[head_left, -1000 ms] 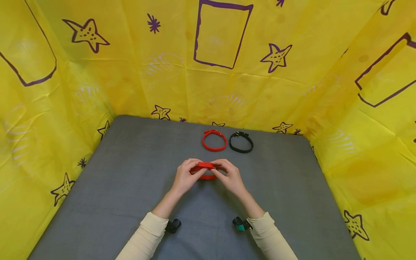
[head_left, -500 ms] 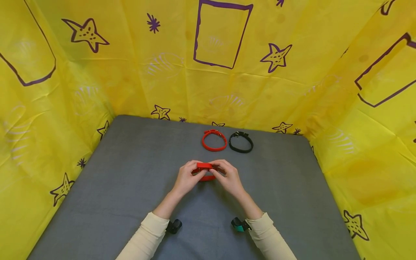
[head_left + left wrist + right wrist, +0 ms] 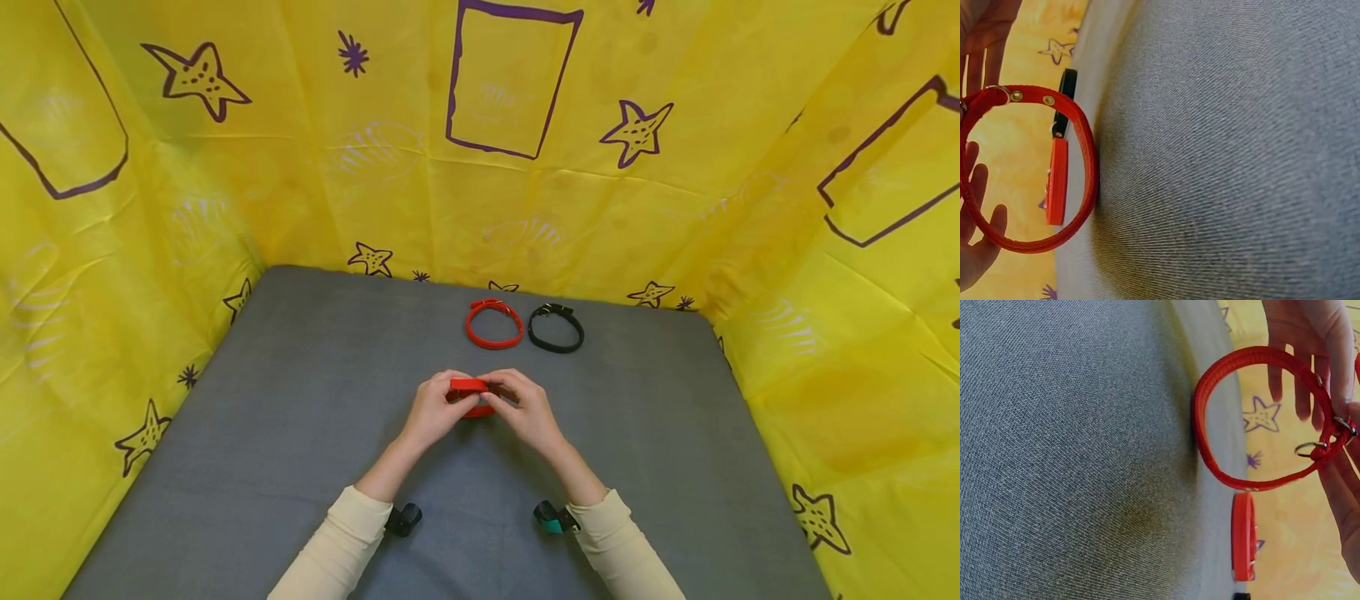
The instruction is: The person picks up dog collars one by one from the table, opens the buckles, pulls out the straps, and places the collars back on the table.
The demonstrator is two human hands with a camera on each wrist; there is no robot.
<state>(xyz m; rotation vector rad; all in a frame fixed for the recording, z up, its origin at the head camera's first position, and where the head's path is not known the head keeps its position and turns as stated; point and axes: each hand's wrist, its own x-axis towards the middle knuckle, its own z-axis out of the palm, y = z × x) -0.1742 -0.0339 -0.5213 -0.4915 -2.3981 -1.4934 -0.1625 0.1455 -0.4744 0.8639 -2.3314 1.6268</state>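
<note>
A red buckled collar (image 3: 468,385) is held between both hands above the grey table, near its middle. My left hand (image 3: 435,408) pinches it on the left side; my right hand (image 3: 527,408) pinches it by the buckle from the right. Seen from the left wrist, the red collar (image 3: 1090,156) forms a round loop standing on edge, with metal eyelets (image 3: 1049,100) along its strap. A metal ring (image 3: 1310,449) and the buckle (image 3: 1344,425) show in the right wrist view, with fingers of both hands close around them.
Behind the hands, a second red collar (image 3: 495,345) lies on the grey table (image 3: 337,350), with a black collar (image 3: 557,348) right beside it. Yellow cloth walls (image 3: 360,200) with purple drawings enclose the table's back and sides.
The strap's upper part in my hands has shifted slightly left and towards me. My hands stay nearly in place, and the two collars behind have not moved.
</note>
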